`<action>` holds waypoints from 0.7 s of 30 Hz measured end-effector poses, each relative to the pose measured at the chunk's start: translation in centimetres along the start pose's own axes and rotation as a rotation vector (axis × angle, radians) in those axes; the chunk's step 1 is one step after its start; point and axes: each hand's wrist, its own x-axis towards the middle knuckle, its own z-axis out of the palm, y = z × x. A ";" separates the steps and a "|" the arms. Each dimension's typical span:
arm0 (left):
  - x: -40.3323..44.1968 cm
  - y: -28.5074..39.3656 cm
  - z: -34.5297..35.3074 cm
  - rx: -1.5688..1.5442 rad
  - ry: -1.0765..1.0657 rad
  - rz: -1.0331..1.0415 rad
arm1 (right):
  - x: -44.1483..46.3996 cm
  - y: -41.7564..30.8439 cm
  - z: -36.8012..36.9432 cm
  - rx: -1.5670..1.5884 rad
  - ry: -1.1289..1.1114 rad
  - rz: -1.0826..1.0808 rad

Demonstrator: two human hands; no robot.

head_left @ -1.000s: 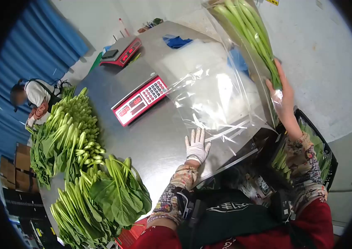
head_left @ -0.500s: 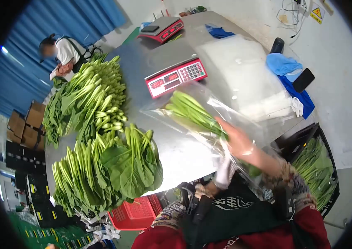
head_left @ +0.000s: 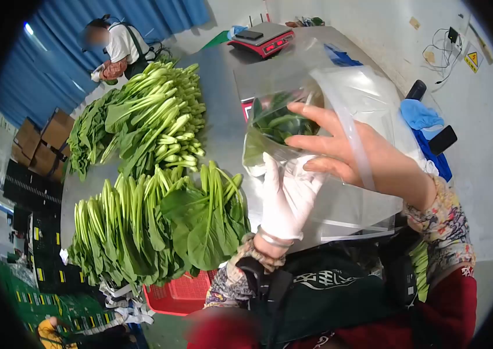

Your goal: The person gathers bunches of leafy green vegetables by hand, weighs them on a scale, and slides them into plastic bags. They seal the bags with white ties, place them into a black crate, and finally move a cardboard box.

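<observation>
A clear plastic bag (head_left: 345, 104) holds leafy greens (head_left: 284, 119), their dark leaves at its left end. My bare right hand (head_left: 351, 145) reaches inside the bag, whose whitish edge crosses the back of the hand. Its fingers are spread, with the tips against the leaves. In a white glove, my left hand (head_left: 287, 195) supports the bag from below, thumb in front. Its fingertips are partly hidden by the plastic and the right hand. To the left lie a small bunch of greens (head_left: 209, 218) and a larger pile (head_left: 147, 116) on the metal table (head_left: 217, 128).
Behind the bag is a red scale (head_left: 247, 109), mostly covered. Another red scale (head_left: 264, 41) stands farther back. Clear bags (head_left: 383, 96) lie stacked at right, near a phone (head_left: 443, 140) and blue cloths (head_left: 421, 113). A red basket (head_left: 179, 294) sits below; a co-worker (head_left: 121, 49) stands far left.
The greens, earlier stems-forward in my right hand, are now leaves-forward in the bag. My right hand has spread its fingers; my left hand has risen to the bag. The view has shifted.
</observation>
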 end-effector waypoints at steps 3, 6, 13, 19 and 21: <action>-1.2 2.9 -0.8 0.322 -0.036 -0.067 | 1.7 0.6 0.1 -0.137 -0.039 -0.025; -0.6 9.1 -9.4 1.044 -0.068 0.094 | 2.6 1.9 -0.2 -0.200 -0.121 0.025; 11.5 14.3 -7.1 1.711 -0.358 0.552 | 7.9 1.3 -13.3 0.268 0.272 0.384; 19.4 14.4 -3.9 1.286 -0.334 0.013 | 5.9 2.2 -21.5 0.196 0.926 0.079; 19.1 14.3 -2.1 1.270 -0.384 -0.007 | 2.9 9.8 -22.9 -1.075 0.440 -0.129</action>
